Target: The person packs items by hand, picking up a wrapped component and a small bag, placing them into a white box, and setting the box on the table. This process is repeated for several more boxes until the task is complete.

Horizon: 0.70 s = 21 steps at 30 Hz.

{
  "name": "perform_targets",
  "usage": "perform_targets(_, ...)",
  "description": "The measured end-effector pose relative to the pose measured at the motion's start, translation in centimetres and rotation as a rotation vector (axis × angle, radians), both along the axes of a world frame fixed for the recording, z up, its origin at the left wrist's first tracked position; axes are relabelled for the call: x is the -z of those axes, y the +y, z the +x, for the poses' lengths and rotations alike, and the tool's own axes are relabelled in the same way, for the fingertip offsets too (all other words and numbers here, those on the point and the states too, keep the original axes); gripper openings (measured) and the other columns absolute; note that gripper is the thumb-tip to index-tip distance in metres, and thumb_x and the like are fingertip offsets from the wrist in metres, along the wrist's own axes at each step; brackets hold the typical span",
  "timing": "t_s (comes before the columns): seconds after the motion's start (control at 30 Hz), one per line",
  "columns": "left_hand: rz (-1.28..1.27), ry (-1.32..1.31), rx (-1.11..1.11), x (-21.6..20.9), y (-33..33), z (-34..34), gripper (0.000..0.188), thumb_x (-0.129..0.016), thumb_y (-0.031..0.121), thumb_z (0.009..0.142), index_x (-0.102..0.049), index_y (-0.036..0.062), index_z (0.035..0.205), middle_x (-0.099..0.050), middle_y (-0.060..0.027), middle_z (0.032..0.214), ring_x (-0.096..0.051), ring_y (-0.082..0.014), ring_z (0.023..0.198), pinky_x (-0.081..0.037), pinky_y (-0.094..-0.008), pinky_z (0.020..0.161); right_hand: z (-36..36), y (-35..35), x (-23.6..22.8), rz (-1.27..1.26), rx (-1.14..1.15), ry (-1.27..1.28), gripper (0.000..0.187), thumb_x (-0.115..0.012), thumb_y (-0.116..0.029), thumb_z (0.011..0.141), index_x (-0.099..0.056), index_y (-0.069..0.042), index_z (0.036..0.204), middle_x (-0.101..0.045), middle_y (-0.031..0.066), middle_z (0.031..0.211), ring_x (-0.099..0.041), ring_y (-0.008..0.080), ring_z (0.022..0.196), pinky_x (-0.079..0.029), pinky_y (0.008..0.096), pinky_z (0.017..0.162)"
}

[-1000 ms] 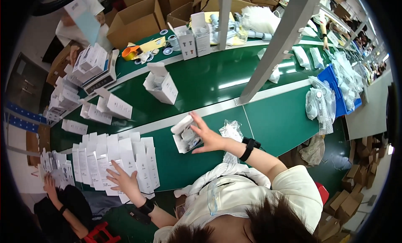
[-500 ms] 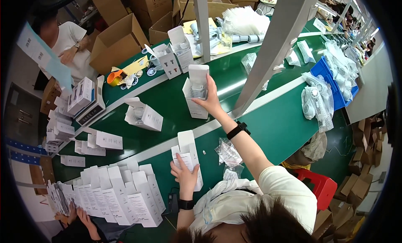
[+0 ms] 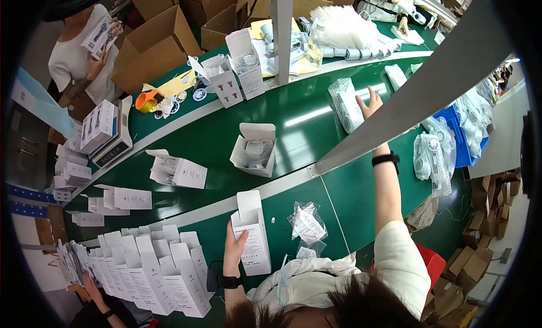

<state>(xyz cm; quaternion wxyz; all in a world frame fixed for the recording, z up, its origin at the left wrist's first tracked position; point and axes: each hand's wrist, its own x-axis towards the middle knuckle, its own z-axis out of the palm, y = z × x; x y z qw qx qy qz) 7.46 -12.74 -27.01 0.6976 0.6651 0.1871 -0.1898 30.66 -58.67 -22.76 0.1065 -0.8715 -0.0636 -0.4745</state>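
My left hand (image 3: pixel 235 248) is closed around the left side of an upright white carton (image 3: pixel 257 252) with its top flap raised. Farther right, my right hand (image 3: pixel 370 104) reaches over the green belt, its fingers apart and nothing in them. Just beside its thumb lies a bubble-wrapped package (image 3: pixel 344 104); I cannot tell whether they touch. On the belt between my hands stands an open white carton (image 3: pixel 254 165) with clear-bagged contents. Small clear bags with papers (image 3: pixel 308 223) lie right of the carton I hold.
Rows of open white cartons (image 3: pixel 144 271) stand at lower left, near another person's hand (image 3: pixel 93 288). A grey post (image 3: pixel 418 91) slants past my right forearm. A blue bin (image 3: pixel 458 133) of bagged parts is at right. Another person holds a printed box (image 3: pixel 100 37) at upper left.
My right hand has let go of the open carton on the belt and moved right to the bubble-wrapped package. That carton has shifted nearer. My left hand has moved to its carton's left side.
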Motion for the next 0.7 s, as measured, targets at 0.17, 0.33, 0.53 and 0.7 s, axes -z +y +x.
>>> perform_targets(0.17,-0.088,-0.300,-0.063,-5.3,-3.0,2.2,0.076,-0.071,0.009,0.065,-0.030,0.0070,0.129,-0.040,-0.0135,0.123,-0.045,-0.0265,0.109,-0.039,-0.0357,0.088,4.3,-3.4,5.0,0.086,0.178,0.743,0.070,-0.064,-0.023,0.073,-0.028,-0.010,0.132,-0.057,0.0222,0.099,-0.056,0.0333,0.085,-0.043,0.0384,0.077)
perform_targets(0.33,0.371,-0.660,0.128,-7.5,-3.4,2.9,0.079,-0.076,0.010,0.059,-0.032,0.0081,0.124,-0.038,-0.0142,0.123,-0.044,-0.0310,0.109,-0.041,-0.0368,0.085,-3.2,7.5,-6.6,0.637,0.104,1.079,0.075,-0.063,-0.018,0.073,-0.021,-0.013,0.135,-0.050,0.0205,0.113,-0.052,0.0284,0.099,-0.044,0.0346,0.082)
perform_targets(0.53,0.576,-0.817,0.201,-9.0,-6.2,3.0,0.070,-0.077,0.008,0.056,-0.037,0.0091,0.113,-0.039,-0.0157,0.119,-0.046,-0.0353,0.105,-0.041,-0.0388,0.084,-16.9,3.3,-2.5,1.804,-0.524,0.202,0.068,-0.054,-0.010,0.078,-0.017,-0.014,0.135,-0.037,0.0128,0.124,-0.045,0.0319,0.110,-0.042,0.0427,0.090)
perform_targets(0.7,0.530,-0.867,0.158,-8.2,-8.4,1.5,0.069,-0.080,0.010,0.054,-0.032,0.0083,0.104,-0.039,-0.0189,0.120,-0.044,-0.0352,0.108,-0.039,-0.0400,0.087,-20.6,18.0,-9.0,1.921,-0.623,0.130,0.063,-0.056,-0.008,0.078,-0.022,-0.012,0.130,-0.037,0.0122,0.124,-0.045,0.0321,0.109,-0.041,0.0422,0.091)
